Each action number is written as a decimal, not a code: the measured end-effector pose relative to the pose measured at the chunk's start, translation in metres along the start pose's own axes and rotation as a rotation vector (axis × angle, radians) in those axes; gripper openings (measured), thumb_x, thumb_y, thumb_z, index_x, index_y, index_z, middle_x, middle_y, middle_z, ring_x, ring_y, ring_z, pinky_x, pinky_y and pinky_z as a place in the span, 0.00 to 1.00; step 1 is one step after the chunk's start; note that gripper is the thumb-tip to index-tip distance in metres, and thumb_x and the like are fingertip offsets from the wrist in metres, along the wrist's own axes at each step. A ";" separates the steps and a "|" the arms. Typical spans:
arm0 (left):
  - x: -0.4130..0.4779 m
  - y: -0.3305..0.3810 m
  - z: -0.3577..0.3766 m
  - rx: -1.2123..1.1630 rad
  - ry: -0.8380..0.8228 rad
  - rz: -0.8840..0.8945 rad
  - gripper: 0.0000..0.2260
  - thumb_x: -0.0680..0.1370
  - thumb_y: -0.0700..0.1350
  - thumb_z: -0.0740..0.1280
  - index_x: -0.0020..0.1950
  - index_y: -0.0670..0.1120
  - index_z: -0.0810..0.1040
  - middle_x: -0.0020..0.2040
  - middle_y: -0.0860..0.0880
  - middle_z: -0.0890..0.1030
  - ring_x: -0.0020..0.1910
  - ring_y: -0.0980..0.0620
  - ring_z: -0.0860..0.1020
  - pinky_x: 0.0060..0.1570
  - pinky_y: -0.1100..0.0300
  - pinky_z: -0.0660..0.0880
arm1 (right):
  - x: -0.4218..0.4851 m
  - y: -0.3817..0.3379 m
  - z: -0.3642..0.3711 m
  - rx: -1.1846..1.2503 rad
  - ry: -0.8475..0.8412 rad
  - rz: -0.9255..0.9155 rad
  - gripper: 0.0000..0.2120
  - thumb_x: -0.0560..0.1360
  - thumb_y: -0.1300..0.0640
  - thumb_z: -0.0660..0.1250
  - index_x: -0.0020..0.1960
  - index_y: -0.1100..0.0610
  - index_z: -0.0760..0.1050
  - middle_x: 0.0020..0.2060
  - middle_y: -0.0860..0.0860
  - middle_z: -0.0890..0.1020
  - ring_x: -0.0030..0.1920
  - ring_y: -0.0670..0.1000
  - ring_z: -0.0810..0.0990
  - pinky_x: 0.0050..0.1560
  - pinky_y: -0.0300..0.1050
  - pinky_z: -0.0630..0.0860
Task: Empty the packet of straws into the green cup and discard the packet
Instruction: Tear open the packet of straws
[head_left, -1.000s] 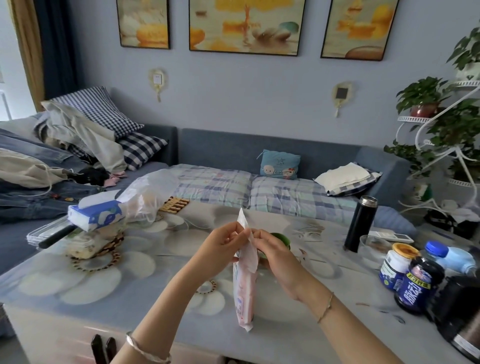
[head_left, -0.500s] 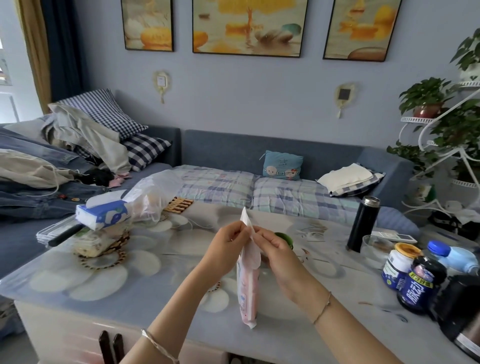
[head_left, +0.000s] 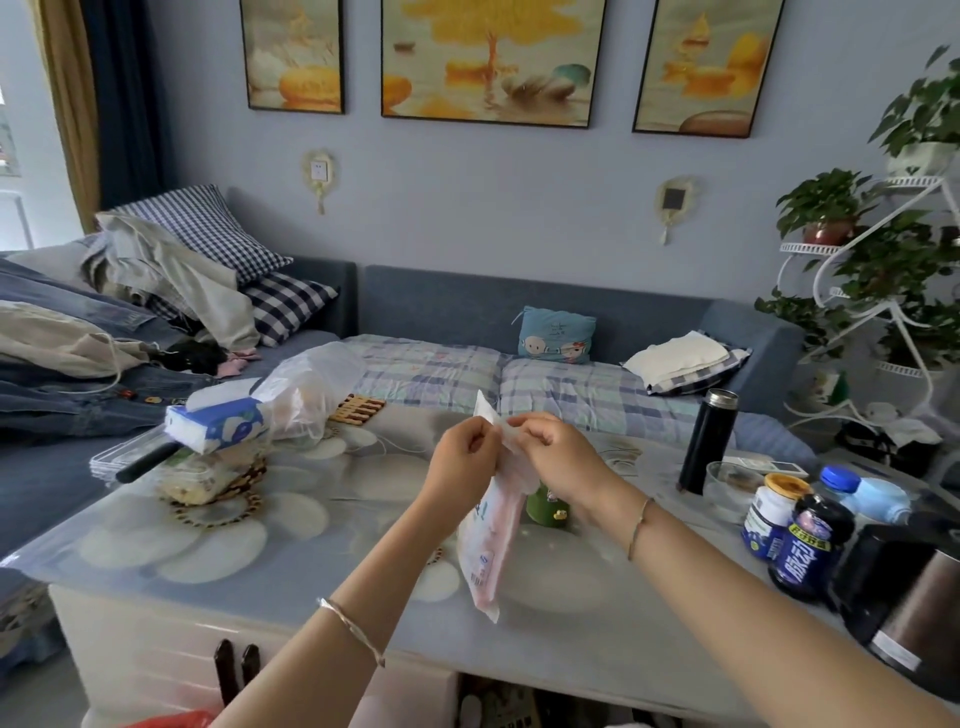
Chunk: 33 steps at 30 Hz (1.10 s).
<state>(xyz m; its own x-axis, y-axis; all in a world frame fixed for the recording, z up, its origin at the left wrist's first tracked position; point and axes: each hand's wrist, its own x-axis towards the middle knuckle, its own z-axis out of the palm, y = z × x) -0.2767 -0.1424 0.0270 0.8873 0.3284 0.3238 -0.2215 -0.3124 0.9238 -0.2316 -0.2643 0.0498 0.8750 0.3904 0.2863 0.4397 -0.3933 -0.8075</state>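
A long pink and white packet of straws hangs upright above the table, its top edge pinched between both hands. My left hand grips the packet's top on the left side. My right hand grips the top on the right, and the plastic there is crumpled between the fingers. The green cup stands on the table just behind the packet and under my right wrist; only its lower side shows. I cannot see the straws themselves through the wrapper.
A floral table carries a tissue box on stacked items and a plastic bag at left. At right stand a black flask, a glass bowl, several jars and bottles, and a kettle. A sofa bed lies behind.
The view has shifted slightly. Both hands stay on the packet's top; the right hand's grip has drawn a little apart from the left, crumpling the top edge.
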 end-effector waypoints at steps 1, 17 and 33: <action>-0.002 -0.001 -0.003 -0.025 0.020 -0.014 0.12 0.81 0.40 0.59 0.37 0.41 0.70 0.32 0.45 0.71 0.32 0.51 0.68 0.31 0.68 0.66 | 0.000 0.001 -0.004 0.031 0.030 0.035 0.13 0.80 0.61 0.55 0.57 0.63 0.76 0.57 0.52 0.75 0.47 0.45 0.74 0.42 0.29 0.72; -0.003 0.011 -0.019 -0.591 -0.360 -0.478 0.25 0.80 0.62 0.56 0.56 0.40 0.73 0.52 0.41 0.82 0.46 0.43 0.84 0.43 0.50 0.83 | 0.047 -0.015 -0.031 -0.477 0.144 -0.579 0.12 0.80 0.56 0.56 0.49 0.61 0.76 0.64 0.52 0.73 0.57 0.49 0.75 0.50 0.37 0.71; 0.094 -0.071 0.039 -1.374 -0.078 -0.699 0.22 0.67 0.53 0.73 0.53 0.39 0.79 0.43 0.41 0.85 0.46 0.47 0.81 0.37 0.56 0.83 | 0.070 0.083 0.007 0.086 0.286 -0.321 0.12 0.79 0.52 0.58 0.58 0.55 0.75 0.62 0.47 0.74 0.65 0.43 0.70 0.65 0.32 0.63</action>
<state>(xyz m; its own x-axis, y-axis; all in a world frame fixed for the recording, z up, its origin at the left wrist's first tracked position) -0.1615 -0.1244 -0.0163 0.9777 -0.0048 -0.2097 0.0829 0.9272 0.3653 -0.1352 -0.2640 -0.0008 0.7233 0.2300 0.6511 0.6903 -0.2142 -0.6911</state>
